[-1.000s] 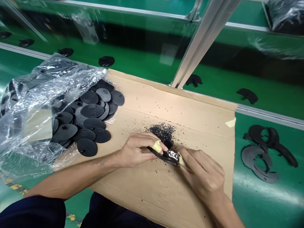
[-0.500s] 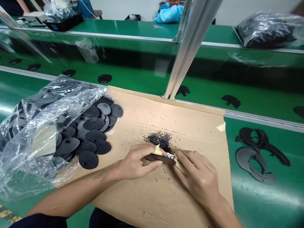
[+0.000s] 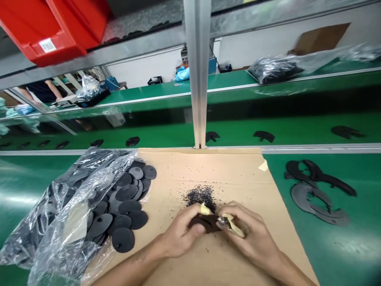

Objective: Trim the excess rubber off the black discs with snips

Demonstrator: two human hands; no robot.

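My left hand is closed on a thin dark plastic disc, thumb on top and fingers beneath. Pale yellow tape wraps a fingertip of that hand. In my right hand is a small pair of nippers with a silver metal head and pale yellow handles. Its metal end meets the right edge of the disc; the jaws are too small and blurred to make out. Just beyond both hands lies a heap of tiny black plastic bits on the cardboard sheet.
A clear plastic bag spills many black discs at the left. Curved black pieces lie on the green table at the right. Beyond a metal post, more parts sit on a green belt. A red bin hangs overhead.
My view has tilted up, bringing the red bin into sight. The disc has turned to show more of its flat face, and the right hand has rolled, exposing more of the nippers.
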